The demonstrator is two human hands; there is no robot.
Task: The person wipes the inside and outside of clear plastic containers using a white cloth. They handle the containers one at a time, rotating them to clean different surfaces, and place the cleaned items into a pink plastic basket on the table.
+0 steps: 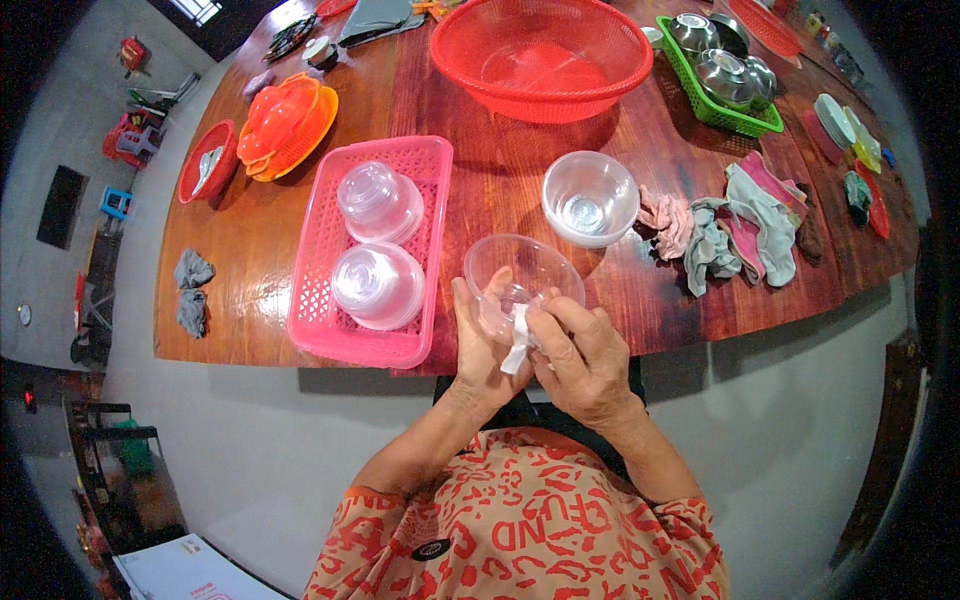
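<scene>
At the table's near edge, my left hand [472, 345] is closed around the side and underside of a clear plastic bowl [530, 256], which is tilted. My right hand [592, 362] pinches a strip of white tissue or cloth [517, 348] against the bowl's outside. Just beyond, clear plastic bowls [590, 198], seemingly nested, stand upright on the table. To the left, a pink plastic basket [358, 348] holds more clear bowls [378, 285] turned upside down in two groups. Some of my left fingers show through the clear plastic.
Crumpled cloths [740, 225] lie to the right. A large red colander [540, 75] and a green basket [722, 105] of metal bowls stand at the back. Orange baskets [285, 130] and a red bowl [208, 165] sit at the far left, with grey cloths [192, 290] nearer.
</scene>
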